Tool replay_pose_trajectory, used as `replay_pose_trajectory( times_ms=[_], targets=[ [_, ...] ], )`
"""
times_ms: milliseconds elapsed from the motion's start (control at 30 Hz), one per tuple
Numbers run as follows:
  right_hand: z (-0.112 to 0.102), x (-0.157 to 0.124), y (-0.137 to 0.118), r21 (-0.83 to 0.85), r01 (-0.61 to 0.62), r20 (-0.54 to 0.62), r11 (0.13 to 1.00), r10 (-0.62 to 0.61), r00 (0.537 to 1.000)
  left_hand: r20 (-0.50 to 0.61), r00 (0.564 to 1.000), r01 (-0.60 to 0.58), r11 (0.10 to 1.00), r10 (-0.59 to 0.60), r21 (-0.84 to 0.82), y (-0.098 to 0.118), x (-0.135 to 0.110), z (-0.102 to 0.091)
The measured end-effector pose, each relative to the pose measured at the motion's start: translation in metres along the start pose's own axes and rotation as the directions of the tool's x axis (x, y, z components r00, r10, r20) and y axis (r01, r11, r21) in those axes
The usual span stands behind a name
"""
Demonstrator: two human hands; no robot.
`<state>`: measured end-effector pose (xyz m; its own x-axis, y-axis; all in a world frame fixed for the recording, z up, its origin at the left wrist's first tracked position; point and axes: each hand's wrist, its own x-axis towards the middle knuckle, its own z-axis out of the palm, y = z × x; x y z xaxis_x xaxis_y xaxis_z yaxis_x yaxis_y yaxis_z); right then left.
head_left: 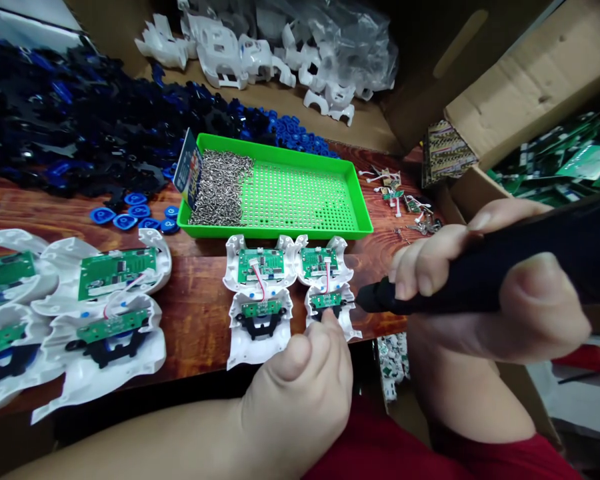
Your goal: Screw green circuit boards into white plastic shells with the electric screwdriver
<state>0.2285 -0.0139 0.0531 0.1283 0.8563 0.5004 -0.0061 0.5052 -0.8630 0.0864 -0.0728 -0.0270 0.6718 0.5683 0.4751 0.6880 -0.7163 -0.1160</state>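
Observation:
My right hand [480,337] is wrapped round a black power screwdriver [485,273]. Its tip points left, at the right side of a small green circuit board [324,301] in a white plastic housing [348,327]. On that housing's near edge, the closed fingers of my left hand [305,383] rest by a black bracket [325,313]. A red and white cable [328,275] links the small board to a larger green board [319,262] in the other half shell. Just left stands a similar open housing [244,348]. Whether the screwdriver tip touches a screw cannot be made out.
Behind the housings lies a green tray [280,232] with many small screws [217,190]. More open housings [65,320] are on the left. Blue buttons [125,220], dark parts [70,120], white shells [220,50] and a box of circuit boards [580,163] surround the wooden table [195,333].

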Motion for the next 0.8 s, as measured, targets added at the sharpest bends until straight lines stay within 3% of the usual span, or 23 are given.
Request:
replay_pose_trajectory(
  times_ms=[467,800],
  targets=[
    [0.0001,-0.0024,0.0044,0.104,0.033,-0.003,0.994,-0.033,0.999,0.002,1.000,-0.022,1.000,0.022,-0.003,-0.0006,-0.0008,0.0003],
    [-0.0001,-0.0052,0.0076,0.061,0.053,-0.003,0.997,-0.052,0.999,-0.001,1.000,-0.031,0.998,0.031,-0.060,-0.0031,0.0018,-0.0007]
  ],
)
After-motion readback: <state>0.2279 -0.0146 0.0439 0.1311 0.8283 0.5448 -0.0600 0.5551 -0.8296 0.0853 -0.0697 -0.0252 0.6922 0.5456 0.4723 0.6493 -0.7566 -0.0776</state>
